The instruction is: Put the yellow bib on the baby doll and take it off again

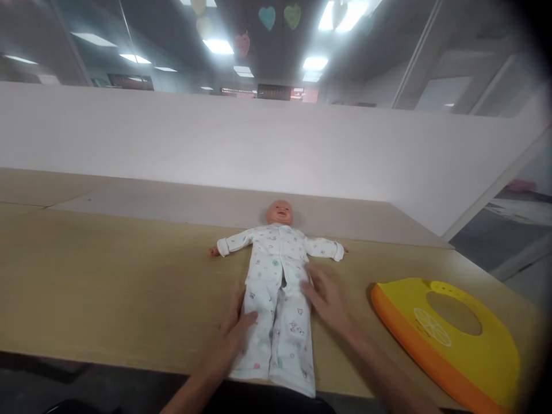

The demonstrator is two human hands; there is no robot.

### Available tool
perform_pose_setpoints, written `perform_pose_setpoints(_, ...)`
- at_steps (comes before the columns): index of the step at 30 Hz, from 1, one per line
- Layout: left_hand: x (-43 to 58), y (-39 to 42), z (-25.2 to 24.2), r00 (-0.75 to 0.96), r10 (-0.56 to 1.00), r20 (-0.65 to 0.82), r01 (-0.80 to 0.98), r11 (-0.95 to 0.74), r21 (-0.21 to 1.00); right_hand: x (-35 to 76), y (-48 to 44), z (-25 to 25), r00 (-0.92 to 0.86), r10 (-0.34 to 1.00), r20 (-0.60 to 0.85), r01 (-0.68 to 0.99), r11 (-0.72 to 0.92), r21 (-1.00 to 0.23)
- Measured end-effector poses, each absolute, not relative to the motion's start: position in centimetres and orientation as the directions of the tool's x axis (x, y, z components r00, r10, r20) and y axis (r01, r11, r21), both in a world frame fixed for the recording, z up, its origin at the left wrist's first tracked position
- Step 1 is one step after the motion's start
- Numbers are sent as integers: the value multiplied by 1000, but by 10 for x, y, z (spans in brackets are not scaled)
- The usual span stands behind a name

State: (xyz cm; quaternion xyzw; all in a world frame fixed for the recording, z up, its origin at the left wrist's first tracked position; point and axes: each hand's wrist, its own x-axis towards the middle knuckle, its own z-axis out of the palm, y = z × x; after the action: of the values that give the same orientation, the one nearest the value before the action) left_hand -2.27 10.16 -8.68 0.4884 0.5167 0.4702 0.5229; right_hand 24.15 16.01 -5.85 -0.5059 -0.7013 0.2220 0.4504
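Note:
A baby doll [280,212] lies on its back on the table, arms spread out to both sides. It wears a white printed top [269,253] and matching trousers [293,328], whose lower ends reach the table's front edge. Beside the doll's hip and thigh on the left is my left hand [240,322], fingers stretched and thumb over the trouser leg. My right hand [325,296], slightly blurred, is at the other hip with fingers and thumb apart, touching the cloth near the waist. Neither hand visibly grips the clothing. The top's front parts at the bottom, over a dark gap.
A yellow bib [487,345] with an orange pocket edge lies at the right of the wooden table [129,276]. A grey strip [172,201] runs along the back, before a white low wall [215,144] with glass above. The table's front edge is close.

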Motion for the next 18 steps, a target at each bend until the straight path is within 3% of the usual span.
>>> perform_pose_setpoints(2,-27,69,-93,14,1000,-13,253,9,968,241,104,-76,-120,894,432,547,423,-722)
perform_pose_setpoints(5,-26,35,-99,41,986,162,489,-161,857,238,51,-95,-179,841,511,680,481,-553)
perform_pose_setpoints(9,-19,29,-105,7,883,469,740,-321,592,227,33,-101,-192,783,592,787,484,-384)
perform_pose_setpoints(13,-20,45,-109,18,729,685,856,-365,366,217,35,-104,-157,789,594,800,455,-392)
perform_pose_setpoints(18,-18,54,-104,100,622,777,864,-441,242,214,32,-117,-66,741,668,797,442,-412)
